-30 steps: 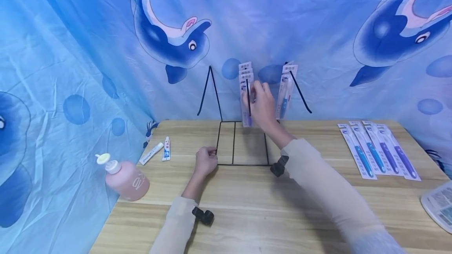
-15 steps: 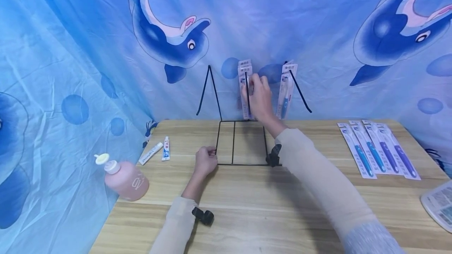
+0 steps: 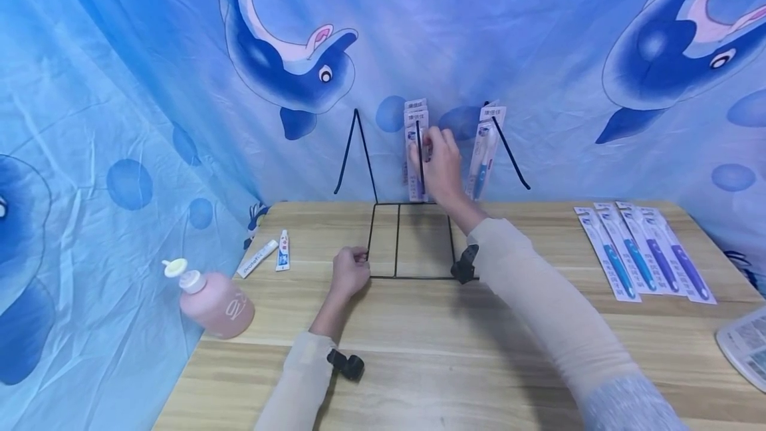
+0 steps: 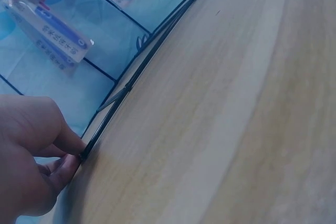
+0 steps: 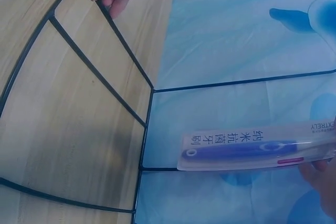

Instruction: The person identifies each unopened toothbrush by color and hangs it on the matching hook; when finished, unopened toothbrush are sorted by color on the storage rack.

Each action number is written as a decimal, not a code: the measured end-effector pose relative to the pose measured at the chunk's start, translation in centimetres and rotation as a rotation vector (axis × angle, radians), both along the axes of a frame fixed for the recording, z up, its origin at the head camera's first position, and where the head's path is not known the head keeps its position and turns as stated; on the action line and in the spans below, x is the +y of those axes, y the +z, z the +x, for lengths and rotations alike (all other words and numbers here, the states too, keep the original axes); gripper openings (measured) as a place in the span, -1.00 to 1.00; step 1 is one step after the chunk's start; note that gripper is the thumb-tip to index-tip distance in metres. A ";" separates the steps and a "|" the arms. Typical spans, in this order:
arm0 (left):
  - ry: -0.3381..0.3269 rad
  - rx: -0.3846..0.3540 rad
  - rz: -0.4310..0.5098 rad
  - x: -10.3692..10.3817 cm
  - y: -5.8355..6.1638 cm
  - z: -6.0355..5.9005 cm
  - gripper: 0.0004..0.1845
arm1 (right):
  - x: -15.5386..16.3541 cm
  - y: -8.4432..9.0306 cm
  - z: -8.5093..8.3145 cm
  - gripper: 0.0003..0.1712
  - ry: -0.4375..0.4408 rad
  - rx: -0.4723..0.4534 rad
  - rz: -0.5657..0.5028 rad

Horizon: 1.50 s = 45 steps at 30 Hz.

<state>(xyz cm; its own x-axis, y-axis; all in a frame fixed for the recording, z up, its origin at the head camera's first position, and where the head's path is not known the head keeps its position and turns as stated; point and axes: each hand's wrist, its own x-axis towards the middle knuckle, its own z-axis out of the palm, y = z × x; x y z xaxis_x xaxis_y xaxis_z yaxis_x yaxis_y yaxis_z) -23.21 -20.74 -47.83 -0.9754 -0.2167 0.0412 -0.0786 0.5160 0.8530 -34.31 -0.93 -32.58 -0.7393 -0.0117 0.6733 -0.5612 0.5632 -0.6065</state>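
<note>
1. While the backdrop cloth with its dolphin print fills the space behind and to the left of both hands, the wooden table runs beneath them.
2. The black wire rack stands between the hands: its flat base lies on the table and its hooks rise at the rear.
3. Progress, as a judgement: several toothbrush packs already hang on the rack. One pack on the right hook hangs just right of the right hand, and a stack sits on the centre hook.
4. Remaining work, as a judgement: four loose packs lie flat in a row on the table, well apart to the right of the right hand, so hanging is only partly complete.
5. The right hand is raised with the forearm extended forward. Its fingers pinch the toothbrush pack at the centre hook; the right wrist view shows that pack level against the wire.
6. The left hand rests low on the table, fingers curled around the near left corner of the rack base, steadying it.
7. A pink pump bottle lies to the left of the left hand.
8. Two small tubes lie just beyond the bottle.
</note>
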 end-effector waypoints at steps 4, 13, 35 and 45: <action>0.000 -0.005 0.006 0.1 -0.1 -0.1 -0.55 | 0.8 -0.4 0.2 -0.69 -0.001 -0.030 0.003; 0.003 -0.018 0.008 0.5 -0.1 -0.2 -0.54 | 6.9 -2.8 2.2 -0.63 0.018 0.004 0.105; 0.012 -0.001 -0.002 0.3 -0.3 -0.1 -0.55 | 31.4 -10.8 1.5 -0.44 -0.362 -0.420 0.384; 0.015 0.000 0.007 0.4 -0.2 -0.1 -0.56 | 33.8 -12.9 0.9 -0.34 -0.381 -0.729 0.447</action>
